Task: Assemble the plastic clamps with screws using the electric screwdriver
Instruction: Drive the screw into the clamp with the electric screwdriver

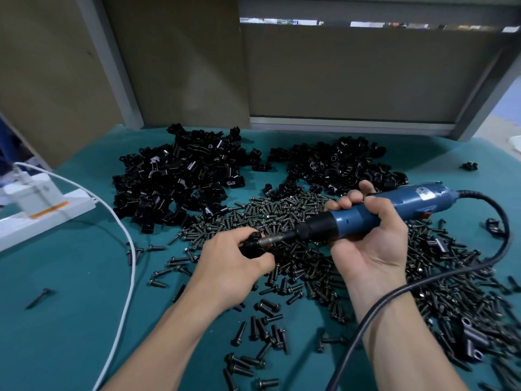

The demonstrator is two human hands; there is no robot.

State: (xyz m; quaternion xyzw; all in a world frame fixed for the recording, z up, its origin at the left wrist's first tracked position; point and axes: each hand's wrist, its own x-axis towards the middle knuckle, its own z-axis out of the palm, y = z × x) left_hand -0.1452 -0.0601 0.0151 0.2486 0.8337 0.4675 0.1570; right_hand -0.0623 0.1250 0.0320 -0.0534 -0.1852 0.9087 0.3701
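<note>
My left hand (235,259) grips a black plastic clamp (252,245) just above the screw pile. My right hand (372,235) is wrapped around a blue electric screwdriver (375,211), held almost level and pointing left. Its metal bit (272,239) touches the clamp in my left hand. Whether a screw sits under the bit is hidden by my fingers. Black screws (284,218) lie spread in a wide heap under and around both hands. Two heaps of black clamps (180,176) (335,165) lie farther back.
The screwdriver's black cord (423,283) loops right and crosses my right forearm. A white power strip (48,215) with a plug and a white cable (127,277) lies at the left. Grey panels (338,74) close the back of the green table (70,320).
</note>
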